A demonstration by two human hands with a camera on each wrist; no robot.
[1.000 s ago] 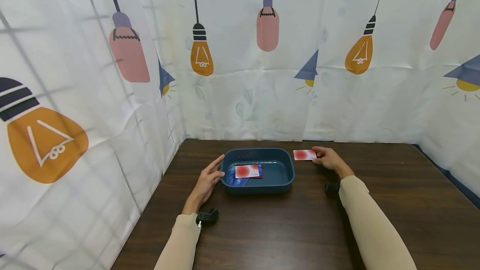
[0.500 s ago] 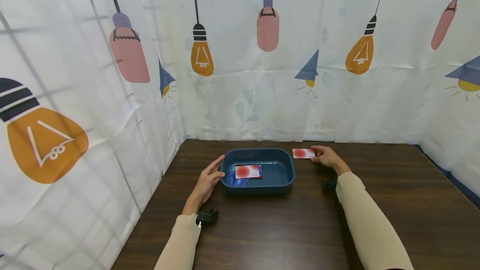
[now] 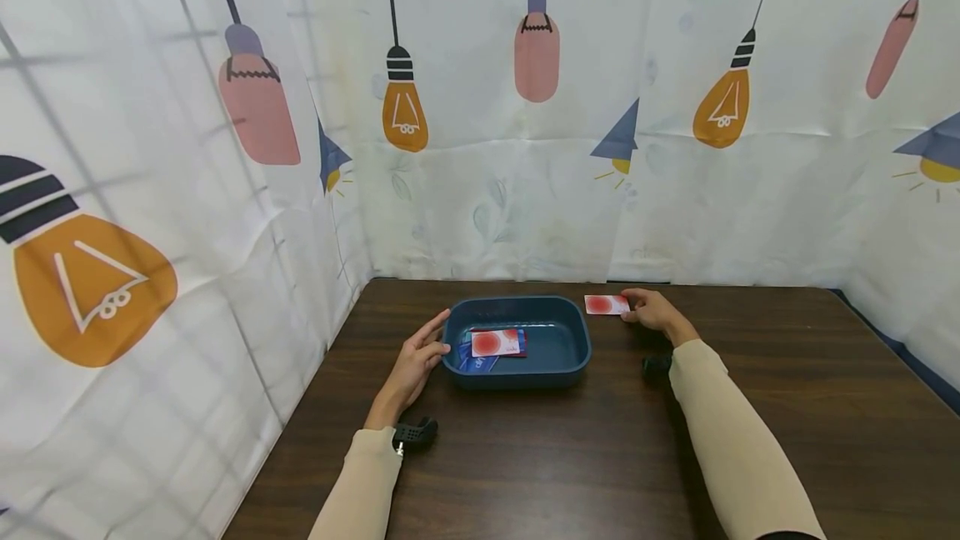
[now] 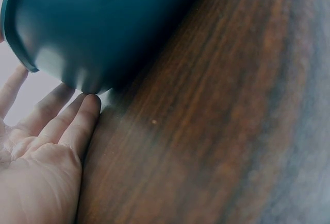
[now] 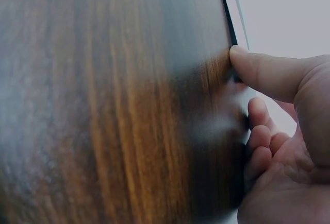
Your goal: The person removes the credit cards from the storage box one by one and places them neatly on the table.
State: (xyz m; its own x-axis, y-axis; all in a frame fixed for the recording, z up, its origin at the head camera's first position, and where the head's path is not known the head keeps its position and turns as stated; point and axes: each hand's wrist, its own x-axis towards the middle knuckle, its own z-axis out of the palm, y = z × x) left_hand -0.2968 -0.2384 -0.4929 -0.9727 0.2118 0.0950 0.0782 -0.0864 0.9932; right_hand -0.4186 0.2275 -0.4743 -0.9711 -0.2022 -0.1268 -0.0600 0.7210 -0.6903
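Note:
A dark blue rectangular tub (image 3: 551,377) stands on the table. My left hand (image 3: 405,369) touches its left end; in the left wrist view the fingers (image 4: 77,126) are extended against the tub's wall (image 4: 103,23). Inside the tub, at its left side, lies a small pile of cards, topped by a white card with red circles (image 3: 495,343). Beyond the tub's right corner, my right hand (image 3: 654,313) grips a similar red-and-white card (image 3: 603,305) at its right end, low over the table. In the right wrist view my thumb (image 5: 263,72) is extended and the other fingers are curled.
The dark wood-grain table (image 3: 570,465) reaches back to a white curtain (image 3: 465,207) printed with lamps. Another curtain stretch (image 3: 225,273) runs along the table's left edge. A dark strap (image 3: 416,433) sits at the left wrist.
The right hand and its card have shifted slightly leftward and away from me. The left hand and the tub have stayed in place.

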